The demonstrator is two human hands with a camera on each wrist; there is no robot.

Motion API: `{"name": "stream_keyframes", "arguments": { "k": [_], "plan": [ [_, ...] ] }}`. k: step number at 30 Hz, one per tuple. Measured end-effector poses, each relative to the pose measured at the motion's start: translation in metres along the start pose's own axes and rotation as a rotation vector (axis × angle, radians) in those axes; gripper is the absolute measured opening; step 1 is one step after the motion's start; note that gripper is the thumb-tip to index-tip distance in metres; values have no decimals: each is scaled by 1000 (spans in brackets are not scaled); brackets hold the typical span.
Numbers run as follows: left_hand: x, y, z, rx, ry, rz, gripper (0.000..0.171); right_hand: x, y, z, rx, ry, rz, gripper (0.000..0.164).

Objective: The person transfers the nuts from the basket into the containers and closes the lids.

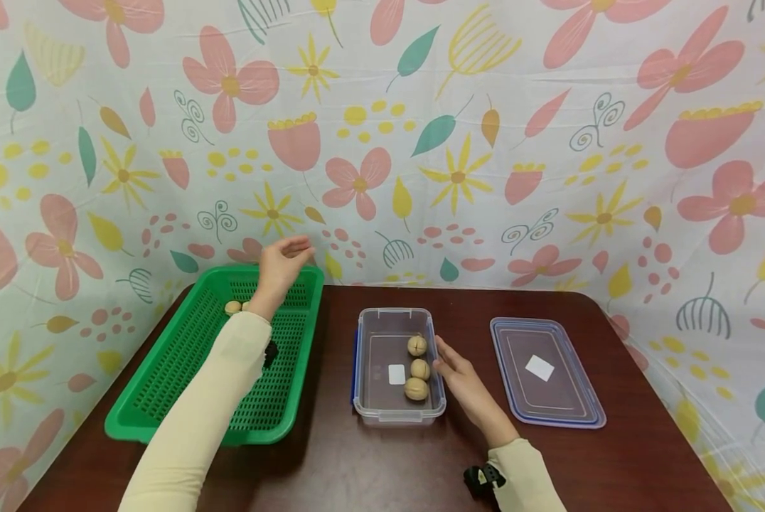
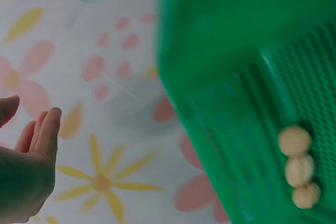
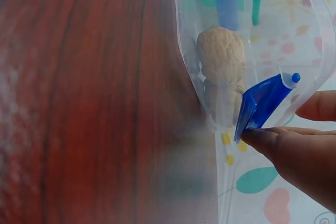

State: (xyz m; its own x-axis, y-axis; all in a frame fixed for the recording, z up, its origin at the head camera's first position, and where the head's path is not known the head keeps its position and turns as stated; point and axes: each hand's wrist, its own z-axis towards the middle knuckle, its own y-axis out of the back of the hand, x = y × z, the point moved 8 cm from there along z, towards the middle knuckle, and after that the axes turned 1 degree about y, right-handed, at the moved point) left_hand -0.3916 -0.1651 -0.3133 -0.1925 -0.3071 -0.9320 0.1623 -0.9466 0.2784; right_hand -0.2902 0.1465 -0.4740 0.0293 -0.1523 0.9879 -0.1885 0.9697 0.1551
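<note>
My left hand (image 1: 281, 267) hovers over the back end of the green plastic basket (image 1: 308, 334), fingers bent loosely. In the left wrist view its thumb and fingers stand apart, with nothing visible between them. Three walnuts (image 2: 299, 169) lie in a row in the basket. My right hand (image 1: 464, 380) holds the right side of a clear plastic container (image 1: 382, 412), with fingertips touching its blue latch (image 3: 262, 100) in the right wrist view. Three walnuts (image 1: 416, 388) sit along that container's right wall, one behind another.
A clear lid (image 1: 568, 398) with a bluish rim and a white label (image 1: 539, 368) lies to the right on the dark wooden table (image 1: 357, 469). Behind the table hangs a flower-patterned cloth (image 1: 382, 235). A small black object (image 1: 270, 353) shows beside the left sleeve.
</note>
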Motion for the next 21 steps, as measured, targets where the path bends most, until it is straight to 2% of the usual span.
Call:
{"name": "stream_keyframes", "arguments": {
  "k": [5, 14, 21],
  "plan": [
    [24, 21, 7, -34, 12, 6, 37, 0, 1, 0, -8, -6, -6, 54],
    [69, 44, 13, -115, 66, 49, 38, 2, 0, -1, 4, 3, 11, 54],
    [105, 56, 9, -169, 189, 70, 39, 0, 0, -1, 7, -2, 7, 55]
  ]
}}
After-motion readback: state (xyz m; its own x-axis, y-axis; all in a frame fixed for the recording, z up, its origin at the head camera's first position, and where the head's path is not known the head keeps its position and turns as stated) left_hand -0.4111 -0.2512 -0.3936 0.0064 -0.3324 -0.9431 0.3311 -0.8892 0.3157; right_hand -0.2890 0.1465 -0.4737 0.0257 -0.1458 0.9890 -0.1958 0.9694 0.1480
